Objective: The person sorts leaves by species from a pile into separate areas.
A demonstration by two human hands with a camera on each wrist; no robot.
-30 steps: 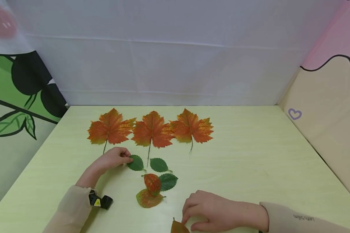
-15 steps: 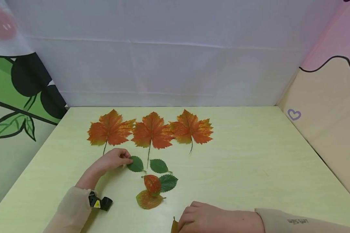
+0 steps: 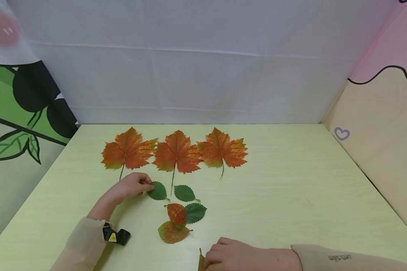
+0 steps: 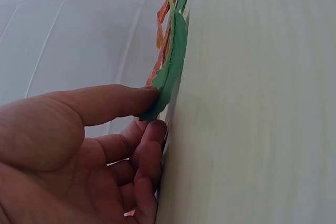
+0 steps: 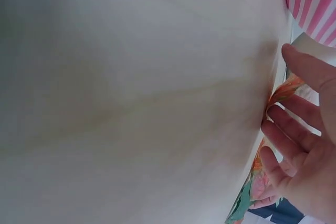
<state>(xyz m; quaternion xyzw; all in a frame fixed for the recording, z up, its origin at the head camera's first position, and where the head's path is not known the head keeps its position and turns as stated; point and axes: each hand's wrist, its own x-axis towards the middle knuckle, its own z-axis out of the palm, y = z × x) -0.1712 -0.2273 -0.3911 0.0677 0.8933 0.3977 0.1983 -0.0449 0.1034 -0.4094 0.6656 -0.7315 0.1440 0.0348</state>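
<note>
My left hand (image 3: pixel 133 184) pinches the edge of a toothed green leaf (image 3: pixel 158 191) between thumb and fingers, low over the table. In the left wrist view that green leaf (image 4: pixel 172 72) shows nearly edge-on, the thumb on its upper face. At the bottom of the head view, my right hand (image 3: pixel 239 256) covers most of an orange-brown leaf (image 3: pixel 201 262). The right wrist view has the thumb spread away from loosely bent fingers, their tips right at the orange leaf (image 5: pixel 287 88). Beside the held leaf lies another green leaf (image 3: pixel 184 193).
Three orange maple leaves (image 3: pixel 177 150) with thin stems line the back of the table (image 3: pixel 291 180). Nearer, a red leaf (image 3: pixel 177 214) overlaps a dark green leaf (image 3: pixel 195 212) and a green-orange leaf (image 3: pixel 173 232). A white cloth (image 3: pixel 203 82) stands behind.
My right hand has moved down toward the front edge and slightly left, over the orange-brown leaf, hiding more of it. The left hand keeps its place at the green leaf.
</note>
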